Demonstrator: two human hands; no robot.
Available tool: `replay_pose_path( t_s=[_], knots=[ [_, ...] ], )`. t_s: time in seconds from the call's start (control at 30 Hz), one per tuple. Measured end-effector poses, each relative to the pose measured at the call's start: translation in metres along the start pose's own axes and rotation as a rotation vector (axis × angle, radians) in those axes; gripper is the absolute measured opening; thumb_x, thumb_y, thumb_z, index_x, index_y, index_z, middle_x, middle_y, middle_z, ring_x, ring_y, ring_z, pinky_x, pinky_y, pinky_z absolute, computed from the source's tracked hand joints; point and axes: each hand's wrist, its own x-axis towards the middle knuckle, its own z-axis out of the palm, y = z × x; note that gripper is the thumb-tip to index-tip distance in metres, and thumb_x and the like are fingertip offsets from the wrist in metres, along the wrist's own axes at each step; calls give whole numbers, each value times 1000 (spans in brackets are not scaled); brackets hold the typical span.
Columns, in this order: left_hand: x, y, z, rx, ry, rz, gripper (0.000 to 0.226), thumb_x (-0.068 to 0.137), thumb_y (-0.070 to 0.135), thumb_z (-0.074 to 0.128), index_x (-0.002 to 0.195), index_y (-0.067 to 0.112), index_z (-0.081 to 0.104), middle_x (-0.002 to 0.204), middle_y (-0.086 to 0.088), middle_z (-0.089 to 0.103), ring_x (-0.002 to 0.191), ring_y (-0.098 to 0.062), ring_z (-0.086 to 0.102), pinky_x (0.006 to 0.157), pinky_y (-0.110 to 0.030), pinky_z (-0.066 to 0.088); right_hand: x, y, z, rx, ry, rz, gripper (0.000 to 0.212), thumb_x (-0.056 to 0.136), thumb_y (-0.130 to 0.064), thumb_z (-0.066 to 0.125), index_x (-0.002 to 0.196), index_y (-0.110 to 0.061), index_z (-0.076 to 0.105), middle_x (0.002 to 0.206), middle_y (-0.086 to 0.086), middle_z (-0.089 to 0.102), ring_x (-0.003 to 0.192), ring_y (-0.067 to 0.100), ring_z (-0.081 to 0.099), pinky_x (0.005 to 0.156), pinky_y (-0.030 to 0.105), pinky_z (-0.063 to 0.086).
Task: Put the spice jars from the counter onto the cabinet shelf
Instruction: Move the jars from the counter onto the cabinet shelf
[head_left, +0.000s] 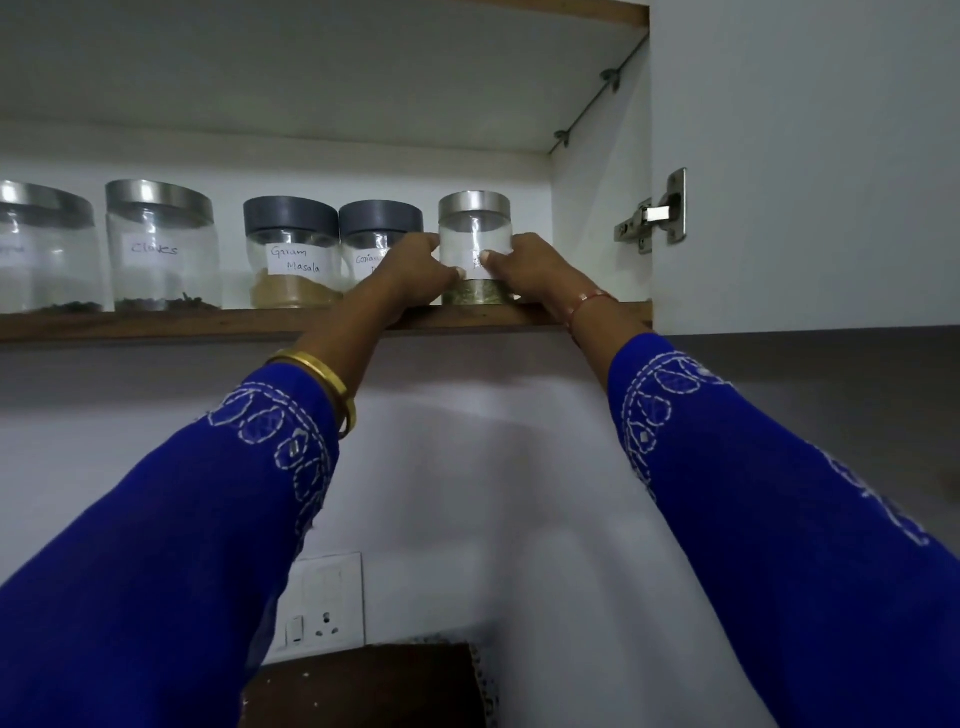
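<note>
- Plainly, in the head view, the biggest risk lies at the front edge of the brown wooden cabinet shelf (208, 325): the clear glass spice jar with a brushed-steel lid and a little green herb at its bottom (475, 248) stands close to that edge, near the shelf's right end, and a pull or an uneven release could tip it off the lip.
- Next, the neighbouring clear jar with a dark grey lid and a partly hidden label (378, 244) sits just beside it on the left, with the left hand wedged between the two; a sideways nudge could knock that jar into the grey-lidded "Garam Masala" jar (291, 252) it touches.
- Also, the open white cabinet door with its metal hinge (652, 212) hangs just right of the right forearm, so I judge a quick withdrawal could catch the wrist there.
- Left hand (415, 275): fingers curled round the steel-lidded jar's left side, thumb pressed on its front near the white label, gripping it.
- Right hand (530, 270): likewise curled round the jar's right side, thumb on the front, holding it; both hands close on the one jar.
- Whether the jar's base rests fully on the shelf I cannot tell, though it appears seated.
- Further left along the shelf stand the steel-lidded "Cloves" jar (161, 247) and another steel-lidded glass jar (47, 249) at the frame's edge.
</note>
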Motion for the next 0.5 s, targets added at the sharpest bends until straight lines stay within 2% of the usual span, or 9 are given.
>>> replay_pose_path(
  t_s=[0.1,0.17,0.27,0.37,0.4,0.5],
  knots=[
    [-1,-1,-2,4,4,-35,46,87,9,58,132,3,49,111,-16,64,98,-24,57,88,-32,47,1,-2,3,-88,21,30,41,95,-24,50,123,5,50,126,21,56,111,31,54,74,23,33],
    [-2,-1,-3,17,2,-44,50,88,6,56,137,2,43,123,-17,59,115,-27,55,97,-34,44,1,-3,5,-125,44,44,39,94,-21,52,122,6,50,125,21,57,115,31,54,74,24,34],
    [-4,0,-4,52,8,-41,49,90,2,50,138,3,40,137,-18,49,124,-28,50,104,-32,40,-3,-2,8,-187,122,39,29,91,-11,55,113,7,55,120,22,59,112,32,56,72,23,37],
    [-7,-1,-3,39,17,-34,47,91,0,47,137,3,42,139,-16,48,127,-27,47,106,-32,38,-7,2,11,-190,196,11,15,91,-5,52,100,2,61,115,24,62,108,31,58,59,18,36],
    [-9,-1,-4,24,28,-27,46,91,0,46,136,3,43,140,-16,48,128,-26,46,108,-33,38,-11,2,11,-171,219,-4,18,91,-5,52,103,5,62,116,23,62,109,30,58,62,21,38],
    [-18,-1,-5,-51,104,23,40,92,2,44,132,6,49,138,-13,51,126,-25,49,106,-41,42,-30,-3,10,-67,266,-55,36,92,-8,54,125,4,54,130,18,57,121,25,53,94,20,38]
  ],
)
